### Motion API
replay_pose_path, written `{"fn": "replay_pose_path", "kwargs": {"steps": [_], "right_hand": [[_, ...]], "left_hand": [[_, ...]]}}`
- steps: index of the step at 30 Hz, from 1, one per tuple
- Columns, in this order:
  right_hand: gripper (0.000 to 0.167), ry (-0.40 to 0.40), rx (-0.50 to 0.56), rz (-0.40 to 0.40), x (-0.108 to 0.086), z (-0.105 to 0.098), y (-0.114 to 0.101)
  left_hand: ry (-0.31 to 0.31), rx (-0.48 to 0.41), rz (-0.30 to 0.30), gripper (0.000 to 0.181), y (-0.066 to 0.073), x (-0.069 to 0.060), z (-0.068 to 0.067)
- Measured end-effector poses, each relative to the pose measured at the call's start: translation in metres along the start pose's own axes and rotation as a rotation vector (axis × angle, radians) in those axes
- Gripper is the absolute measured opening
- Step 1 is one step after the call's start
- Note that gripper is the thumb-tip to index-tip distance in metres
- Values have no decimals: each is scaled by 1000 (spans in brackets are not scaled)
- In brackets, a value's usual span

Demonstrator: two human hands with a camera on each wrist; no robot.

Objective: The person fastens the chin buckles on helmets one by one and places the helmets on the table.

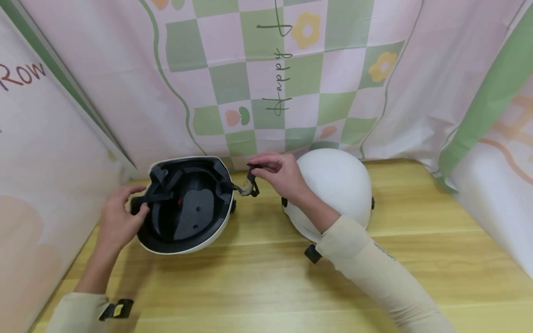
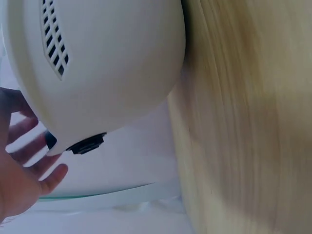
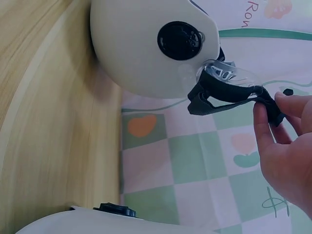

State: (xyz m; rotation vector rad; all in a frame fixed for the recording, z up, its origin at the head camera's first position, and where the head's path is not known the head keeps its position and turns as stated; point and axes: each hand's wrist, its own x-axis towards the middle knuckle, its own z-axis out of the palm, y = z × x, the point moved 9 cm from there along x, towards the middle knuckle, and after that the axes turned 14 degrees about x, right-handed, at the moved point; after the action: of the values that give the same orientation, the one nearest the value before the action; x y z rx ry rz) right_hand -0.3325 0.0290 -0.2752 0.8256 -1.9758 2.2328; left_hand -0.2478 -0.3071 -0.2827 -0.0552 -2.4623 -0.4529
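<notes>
A white helmet (image 1: 220, 235) lies upside down at the left of the table, its black lining (image 1: 166, 226) facing up. My left hand (image 1: 120, 217) is at its left rim, with thumb and index finger about a black strap piece (image 1: 137, 202); in the left wrist view the shell (image 2: 122, 58) hides part of the fingers. My right hand (image 1: 285, 178) pinches the end of the black chin strap (image 3: 226, 95) between thumb and fingers, drawing it out to the right of the helmet. A clear plastic piece (image 3: 239, 74) shows beside that strap.
A second white helmet (image 1: 333, 185) sits dome up under my right forearm, with a black piece (image 1: 312, 254) at its front edge. Beneath both helmets is a wooden table (image 1: 258, 286). Patterned curtains (image 1: 266, 92) stand behind and at both sides.
</notes>
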Motion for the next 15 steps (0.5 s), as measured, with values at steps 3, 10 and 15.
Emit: {"fn": "replay_pose_path", "kwargs": {"steps": [3, 10, 15], "right_hand": [[24, -10, -15, 9, -2, 2, -2], [25, -63, 53, 14, -6, 11, -6], [23, -60, 64, 6, -7, 12, -10]], "left_hand": [[-22, 82, 86, 31, 7, 2, 1], [-78, 180, 152, 37, 9, 3, 9], [-62, 255, 203, 40, 15, 4, 11]]}}
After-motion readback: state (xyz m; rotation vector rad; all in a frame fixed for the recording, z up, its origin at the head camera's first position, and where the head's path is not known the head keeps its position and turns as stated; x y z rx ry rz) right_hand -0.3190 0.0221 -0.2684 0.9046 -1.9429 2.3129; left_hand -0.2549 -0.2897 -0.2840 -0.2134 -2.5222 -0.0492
